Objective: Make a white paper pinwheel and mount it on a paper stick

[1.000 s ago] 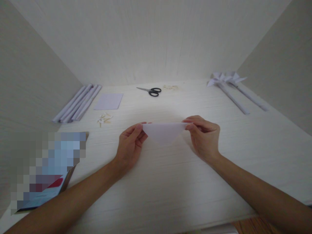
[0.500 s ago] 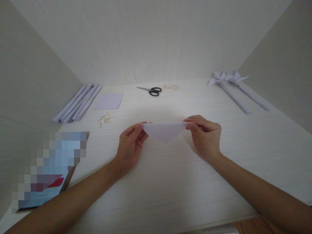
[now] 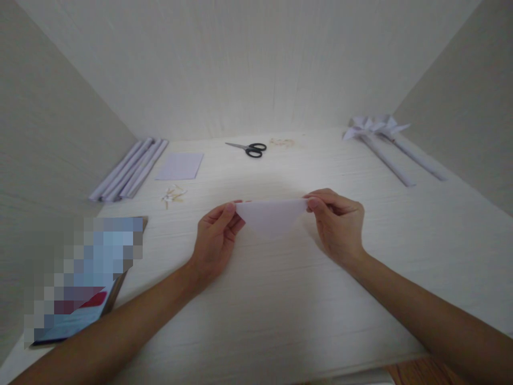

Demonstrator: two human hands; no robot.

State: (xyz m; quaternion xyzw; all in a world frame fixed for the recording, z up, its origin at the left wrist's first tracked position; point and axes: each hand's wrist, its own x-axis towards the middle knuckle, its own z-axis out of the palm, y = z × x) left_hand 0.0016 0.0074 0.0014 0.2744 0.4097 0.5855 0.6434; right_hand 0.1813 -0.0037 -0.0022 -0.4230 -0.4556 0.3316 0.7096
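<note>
A white sheet of paper (image 3: 272,216), folded into a triangle with its long edge away from me, is held up between both hands over the white table (image 3: 256,315). My left hand (image 3: 216,235) pinches its left corner between thumb and fingers. At the right corner, my right hand (image 3: 339,222) has a similar pinch, thumb on the near side. The paper's lower tip points toward me and blends into the pale tabletop. Beyond the hands lie black-handled scissors (image 3: 250,148).
Several rolled paper tubes (image 3: 126,168) lie at the left, beside square paper (image 3: 180,166) and small cotton-tipped sticks (image 3: 173,196). Small pale bits (image 3: 281,142) sit by the scissors. Two paper pinwheels (image 3: 387,152) rest at the back right. A partly blurred screen device (image 3: 90,315) leans left.
Both hands keep their pinch on the folded paper. The paper's lower tip looks slightly tilted compared with before; the view has shifted a little.
</note>
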